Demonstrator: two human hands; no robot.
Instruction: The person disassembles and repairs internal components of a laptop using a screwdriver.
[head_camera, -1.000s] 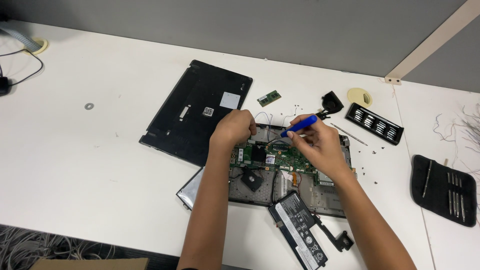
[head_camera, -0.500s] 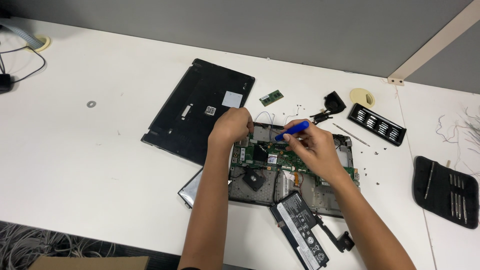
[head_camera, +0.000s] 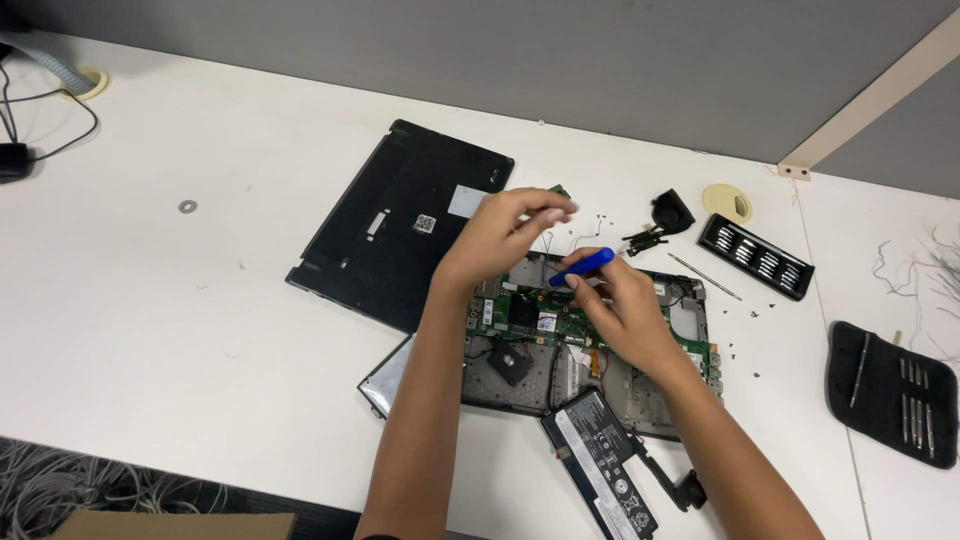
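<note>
Black bit tray (head_camera: 755, 257) holds bits; tool pouch (head_camera: 890, 392) holds slim tools.

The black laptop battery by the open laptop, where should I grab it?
Grip the battery across its two long edges near the middle, coming from above. It lies flat, long and narrow, with bare table on both long sides; avoid the cable end at its lower right.

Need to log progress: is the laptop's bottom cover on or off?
Off. The black bottom cover lies flat on the white table, left of the laptop, whose green circuit board and fan are exposed.
</note>
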